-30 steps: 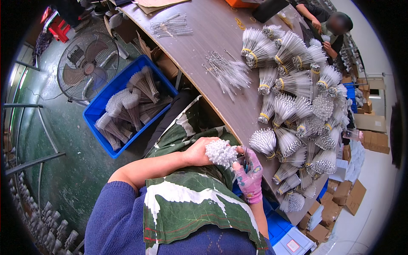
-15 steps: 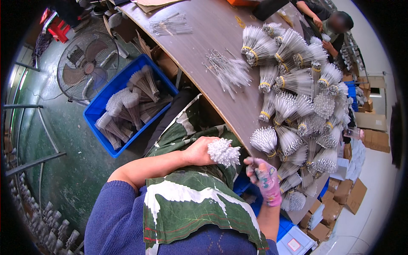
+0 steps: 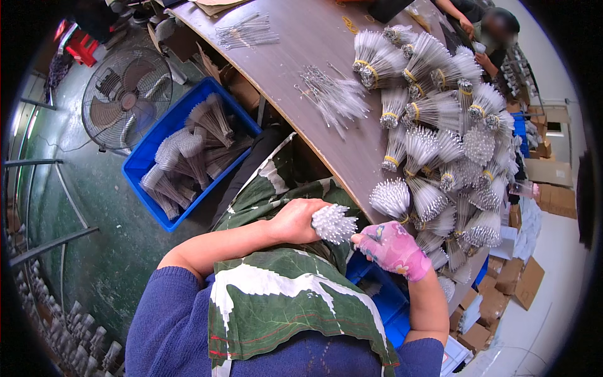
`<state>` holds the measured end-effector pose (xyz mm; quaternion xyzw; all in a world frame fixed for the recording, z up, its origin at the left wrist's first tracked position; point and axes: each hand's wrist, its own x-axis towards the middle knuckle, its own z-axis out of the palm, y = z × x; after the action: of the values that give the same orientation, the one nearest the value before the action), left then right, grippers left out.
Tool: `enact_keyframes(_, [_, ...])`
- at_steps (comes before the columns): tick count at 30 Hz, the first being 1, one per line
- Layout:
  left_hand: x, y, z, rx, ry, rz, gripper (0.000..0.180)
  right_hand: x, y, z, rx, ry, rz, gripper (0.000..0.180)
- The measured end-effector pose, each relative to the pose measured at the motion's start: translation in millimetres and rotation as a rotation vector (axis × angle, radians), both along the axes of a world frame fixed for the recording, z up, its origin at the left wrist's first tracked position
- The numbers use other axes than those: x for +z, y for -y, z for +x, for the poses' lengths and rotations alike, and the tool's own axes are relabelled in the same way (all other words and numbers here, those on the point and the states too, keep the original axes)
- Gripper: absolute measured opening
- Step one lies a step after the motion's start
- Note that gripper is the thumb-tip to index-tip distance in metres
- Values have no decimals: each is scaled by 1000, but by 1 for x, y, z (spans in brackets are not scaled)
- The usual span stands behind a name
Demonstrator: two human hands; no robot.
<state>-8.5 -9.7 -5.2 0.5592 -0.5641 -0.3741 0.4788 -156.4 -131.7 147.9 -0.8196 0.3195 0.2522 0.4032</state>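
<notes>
My bare left hand (image 3: 294,222) is closed around a bundle of thin wire brushes (image 3: 334,224) with white bristles, their tips fanning out to the right over my lap. My right hand (image 3: 393,250), in a pink patterned glove, is just right of those tips, its fingers curled and pressed together toward them. What the right fingers hold, if anything, cannot be made out. Beyond it, banded brush bundles (image 3: 422,144) are heaped on the right side of the table (image 3: 276,78). A loose pile of brushes (image 3: 334,100) lies left of the heap.
More loose brushes (image 3: 248,32) lie at the table's far end. On my left, a blue bin (image 3: 130,179) holds several bundles beside a floor fan (image 3: 127,100). Another blue bin (image 3: 391,308) sits below my right hand. A co-worker's hand (image 3: 466,26) shows at far right.
My right hand has turned palm-down and moved slightly up and left, closer to the brush tips. My left hand keeps its hold, with the bundle shifted slightly right.
</notes>
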Motion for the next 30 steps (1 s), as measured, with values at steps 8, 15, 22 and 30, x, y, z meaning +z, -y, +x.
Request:
enact_keyframes(8, [-1, -1, -1, 9, 21, 29, 42, -5, 1, 2, 48, -68, -12, 41])
enact_keyframes(15, [-2, -3, -1, 27, 63, 23, 40, -5, -3, 8, 112, -112, -83, 41])
enact_keyframes(22, [0, -2, -2, 4, 65, 34, 41, -6, -2, -1, 18, -63, -73, 39])
enact_keyframes(30, [-3, -2, -2, 68, 23, 19, 40, -1, -4, -27, -395, -48, 178, 39])
